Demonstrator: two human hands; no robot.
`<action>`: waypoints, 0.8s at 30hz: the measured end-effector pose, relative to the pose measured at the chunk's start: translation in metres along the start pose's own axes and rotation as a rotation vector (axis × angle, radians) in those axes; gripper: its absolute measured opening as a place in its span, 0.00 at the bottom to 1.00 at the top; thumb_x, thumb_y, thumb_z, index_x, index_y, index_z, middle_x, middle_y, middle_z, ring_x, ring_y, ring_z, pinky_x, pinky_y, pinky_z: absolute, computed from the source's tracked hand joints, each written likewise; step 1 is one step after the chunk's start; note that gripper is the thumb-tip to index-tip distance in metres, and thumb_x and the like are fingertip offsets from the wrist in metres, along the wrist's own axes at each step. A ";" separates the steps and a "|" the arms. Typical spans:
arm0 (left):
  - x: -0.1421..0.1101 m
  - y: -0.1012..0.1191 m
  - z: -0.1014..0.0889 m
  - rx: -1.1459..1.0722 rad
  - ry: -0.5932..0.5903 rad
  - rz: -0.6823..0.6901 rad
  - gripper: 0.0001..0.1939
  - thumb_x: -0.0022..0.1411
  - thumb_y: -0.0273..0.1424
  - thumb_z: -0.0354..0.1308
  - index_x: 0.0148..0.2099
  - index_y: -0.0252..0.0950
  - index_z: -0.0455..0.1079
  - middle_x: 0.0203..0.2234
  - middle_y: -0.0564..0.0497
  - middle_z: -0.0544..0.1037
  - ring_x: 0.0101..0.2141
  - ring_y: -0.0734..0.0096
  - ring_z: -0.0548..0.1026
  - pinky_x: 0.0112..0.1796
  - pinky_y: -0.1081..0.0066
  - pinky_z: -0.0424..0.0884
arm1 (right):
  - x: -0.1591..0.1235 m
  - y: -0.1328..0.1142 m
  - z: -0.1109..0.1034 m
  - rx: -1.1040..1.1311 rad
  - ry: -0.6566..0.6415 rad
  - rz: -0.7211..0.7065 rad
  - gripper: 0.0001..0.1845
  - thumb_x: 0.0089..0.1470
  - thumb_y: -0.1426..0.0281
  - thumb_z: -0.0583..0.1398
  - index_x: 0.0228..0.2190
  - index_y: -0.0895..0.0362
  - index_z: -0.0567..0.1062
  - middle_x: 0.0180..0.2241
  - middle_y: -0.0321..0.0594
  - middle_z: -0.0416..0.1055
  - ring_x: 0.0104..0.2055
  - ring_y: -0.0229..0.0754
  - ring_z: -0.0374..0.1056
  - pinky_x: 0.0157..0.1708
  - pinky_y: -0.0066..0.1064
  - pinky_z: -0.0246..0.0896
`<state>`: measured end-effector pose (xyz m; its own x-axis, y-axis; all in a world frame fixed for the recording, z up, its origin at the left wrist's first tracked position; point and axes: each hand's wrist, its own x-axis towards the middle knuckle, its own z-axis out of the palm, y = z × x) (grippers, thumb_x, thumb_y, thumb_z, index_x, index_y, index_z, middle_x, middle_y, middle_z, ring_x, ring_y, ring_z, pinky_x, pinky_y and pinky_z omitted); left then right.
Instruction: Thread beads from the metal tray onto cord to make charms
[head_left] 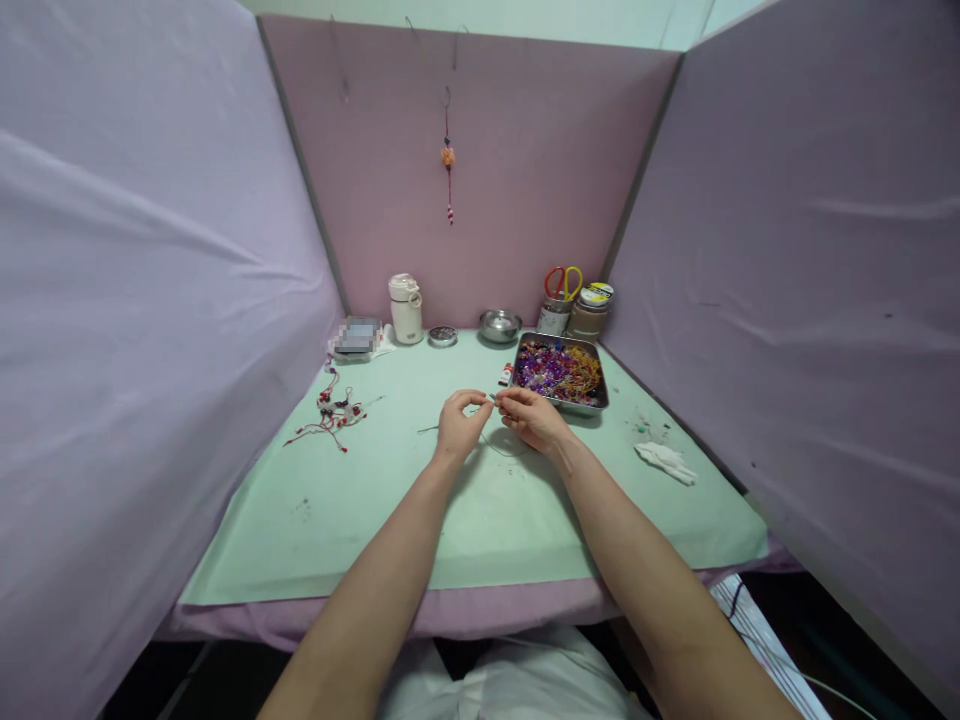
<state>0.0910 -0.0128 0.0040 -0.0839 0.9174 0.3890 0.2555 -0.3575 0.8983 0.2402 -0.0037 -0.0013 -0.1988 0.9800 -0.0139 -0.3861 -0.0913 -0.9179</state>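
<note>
Both my hands meet over the middle of the green mat [375, 520]. My left hand [459, 425] is closed in a pinch, thumb against fingers, on a thin thread [499, 447] that loops down onto the mat. My right hand [531, 415] is also pinched, its fingertips nearly touching the left ones, holding something tiny at the thread's end that I cannot make out. Just behind my right hand stands a metal tray [596, 404] full of purple, red and yellow beads and cords.
Several finished red-corded bead strings [334, 412] lie at the left. Along the back stand a white jar [406, 309], a small tin [442, 335], a metal bowl [499, 325], a cup with scissors [561, 290] and a tape roll [592, 305]. A white cloth [665, 461] lies right. Pink walls enclose the desk.
</note>
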 end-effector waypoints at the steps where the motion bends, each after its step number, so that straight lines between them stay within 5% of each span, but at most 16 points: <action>1: 0.000 0.000 0.000 -0.002 -0.001 -0.004 0.04 0.50 0.30 0.59 0.25 0.37 0.72 0.34 0.48 0.77 0.41 0.65 0.73 0.47 0.64 0.66 | 0.000 0.000 0.000 0.007 -0.004 0.000 0.16 0.34 0.64 0.71 0.28 0.55 0.77 0.28 0.36 0.72 0.28 0.33 0.63 0.30 0.27 0.56; 24: 0.000 -0.002 0.000 -0.019 -0.011 -0.007 0.04 0.50 0.30 0.59 0.25 0.37 0.72 0.34 0.48 0.76 0.40 0.65 0.73 0.45 0.64 0.65 | 0.003 0.004 -0.002 0.021 -0.009 -0.006 0.16 0.34 0.65 0.72 0.28 0.55 0.77 0.29 0.36 0.73 0.30 0.34 0.64 0.30 0.28 0.54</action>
<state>0.0909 -0.0123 0.0022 -0.0749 0.9216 0.3809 0.2364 -0.3547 0.9046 0.2405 -0.0008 -0.0056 -0.2046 0.9788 -0.0050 -0.4059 -0.0895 -0.9095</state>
